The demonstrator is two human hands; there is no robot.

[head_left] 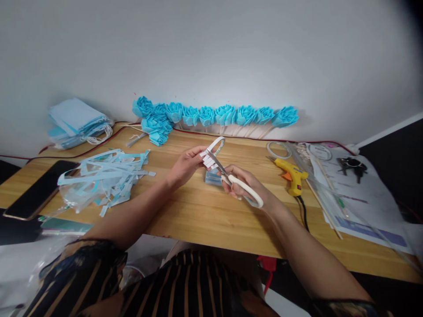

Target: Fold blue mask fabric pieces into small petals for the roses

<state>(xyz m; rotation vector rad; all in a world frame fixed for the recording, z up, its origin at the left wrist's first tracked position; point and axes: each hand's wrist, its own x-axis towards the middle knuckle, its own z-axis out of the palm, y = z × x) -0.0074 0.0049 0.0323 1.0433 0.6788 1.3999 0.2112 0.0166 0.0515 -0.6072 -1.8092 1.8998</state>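
My left hand [187,166] pinches a thin white strip [218,145] that curls up in a loop, with short cut pieces fanning out at its lower end. In my right hand [241,179] is a pair of scissors [246,189] with white handles. Their blades reach up to the strip beside my left fingertips, touching or overlapping it. Below the scissors, a small stack of blue pieces [213,178] lies on the wooden table [194,220], partly hidden by my right hand.
Blue fabric flowers [225,114] line the wall. Left are folded face masks [76,119], a phone [41,187] and a heap of blue-white scraps [109,174]. Right are a yellow glue gun [292,174], a tape roll [279,149], keys [353,165] and printed paper [366,198]. A cable runs behind.
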